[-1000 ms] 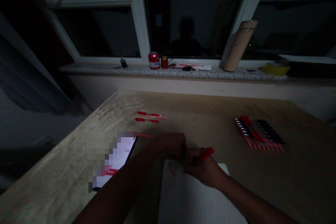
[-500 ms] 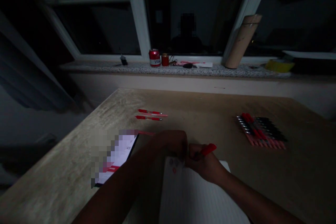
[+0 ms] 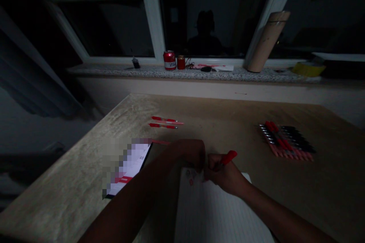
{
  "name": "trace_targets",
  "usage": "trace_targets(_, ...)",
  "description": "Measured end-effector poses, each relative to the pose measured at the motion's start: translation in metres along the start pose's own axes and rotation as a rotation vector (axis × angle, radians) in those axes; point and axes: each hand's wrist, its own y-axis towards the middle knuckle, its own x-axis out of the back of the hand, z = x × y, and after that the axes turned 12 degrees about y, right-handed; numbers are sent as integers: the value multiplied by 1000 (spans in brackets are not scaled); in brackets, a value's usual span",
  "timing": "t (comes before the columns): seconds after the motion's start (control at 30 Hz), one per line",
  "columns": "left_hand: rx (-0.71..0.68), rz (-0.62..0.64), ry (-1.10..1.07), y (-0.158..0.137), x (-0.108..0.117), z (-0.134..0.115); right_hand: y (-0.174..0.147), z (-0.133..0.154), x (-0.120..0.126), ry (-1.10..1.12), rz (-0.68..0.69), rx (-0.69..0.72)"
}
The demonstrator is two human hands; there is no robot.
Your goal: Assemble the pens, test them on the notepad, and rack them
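Observation:
A sheet of lined paper (image 3: 212,212) lies before me, with small dark and red marks near its upper left corner. My right hand (image 3: 221,171) is closed round a red pen (image 3: 229,157), whose red end slants up to the right; its tip is hidden behind my fingers, close to the paper. Beside it, at the paper's top edge, my left hand (image 3: 194,153) is bent over with its fingers curled. Shadow and the hand itself hide what those fingers hold, if anything. Left of my left forearm is a phone or tablet (image 3: 134,163) with a lit screen, partly blurred out.
Several red and black pens (image 3: 285,140) lie in a neat stack on the table at right. Further left are red pens (image 3: 164,122). The windowsill (image 3: 148,73) bears a red can (image 3: 169,60), a small red jar (image 3: 181,62), a tall flask (image 3: 268,41) and yellow tape (image 3: 308,69).
The view has shifted slightly, so most things sit a little further right and higher. Both hands keep nearly the same pose at the paper's top edge, and the red pen stays in my right hand.

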Motion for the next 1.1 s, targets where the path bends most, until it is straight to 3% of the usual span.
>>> trace_targets(0.33,-17,50,59,1,3,0,1,-2,-2,-179,-8,104)
trace_targets(0.73,-22,125,93,5,4,3,0,0,-1,-100,0,63)
trace_targets(1.1,-14,91,110,0,6,-2,-1,1,1,-118,49,70)
